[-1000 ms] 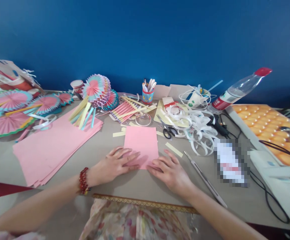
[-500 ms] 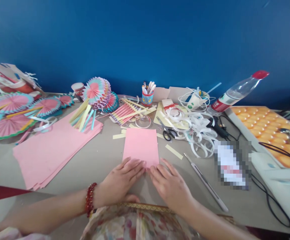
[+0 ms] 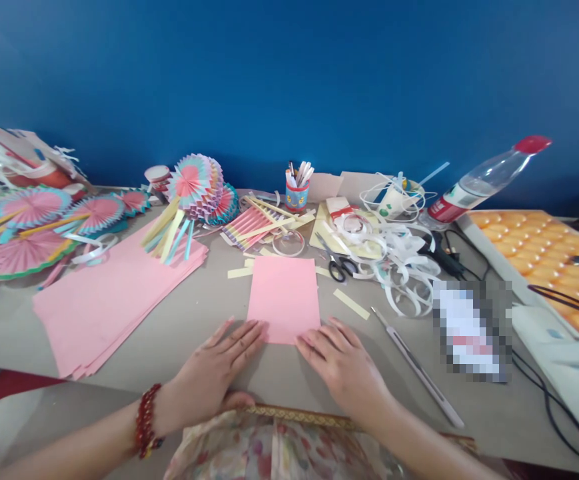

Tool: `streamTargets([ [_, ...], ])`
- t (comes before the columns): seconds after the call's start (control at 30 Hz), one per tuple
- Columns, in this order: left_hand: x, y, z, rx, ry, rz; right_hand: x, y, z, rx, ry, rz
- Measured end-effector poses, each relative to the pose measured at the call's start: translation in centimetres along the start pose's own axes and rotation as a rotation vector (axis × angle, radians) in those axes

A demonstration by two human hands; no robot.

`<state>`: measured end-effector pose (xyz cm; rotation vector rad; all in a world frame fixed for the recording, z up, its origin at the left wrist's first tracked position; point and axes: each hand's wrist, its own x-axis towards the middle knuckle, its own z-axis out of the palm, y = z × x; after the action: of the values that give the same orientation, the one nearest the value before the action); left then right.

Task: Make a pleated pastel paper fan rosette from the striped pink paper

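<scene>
A pink paper sheet (image 3: 284, 297), rectangular, lies flat on the table in front of me. My left hand (image 3: 219, 370) rests with fingers stretched out, its tips on the sheet's lower left corner. At the lower right corner, my right hand (image 3: 342, 367) lies palm down with fingers spread, tips touching the paper edge. Pale yellow paper strips (image 3: 239, 273) poke out around the sheet's top. To the right are a single yellow strip (image 3: 352, 304), black-handled scissors (image 3: 342, 267) and a slim craft knife (image 3: 419, 368).
A stack of larger pink sheets (image 3: 114, 300) lies at left, near folded paper fans (image 3: 34, 207). A pen cup (image 3: 297, 195) stands by the blue wall. Curled white strips (image 3: 409, 263), a leaning plastic bottle (image 3: 469, 190) and an orange-topped box (image 3: 534, 260) are at right.
My left hand has slid left along the sheet's near edge, away from my right hand. My right hand has stayed by the lower right corner. The view has shifted slightly.
</scene>
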<state>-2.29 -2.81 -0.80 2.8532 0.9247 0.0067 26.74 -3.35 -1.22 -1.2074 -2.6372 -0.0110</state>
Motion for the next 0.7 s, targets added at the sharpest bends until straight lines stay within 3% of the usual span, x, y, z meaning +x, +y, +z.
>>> streamTargets([
  [0.2,0.0,-0.2,-0.1,-0.02,-0.021,0.009,-1.6,0.9,-0.2,0.088,0.024,0.014],
  [0.37,0.1,-0.2,-0.3,-0.02,-0.01,0.009,-3.0,1.5,-0.3,0.032,0.032,0.039],
  [0.7,-0.1,-0.5,-0.1,0.016,-0.018,0.013,-3.1,0.5,0.0,0.032,0.038,0.088],
])
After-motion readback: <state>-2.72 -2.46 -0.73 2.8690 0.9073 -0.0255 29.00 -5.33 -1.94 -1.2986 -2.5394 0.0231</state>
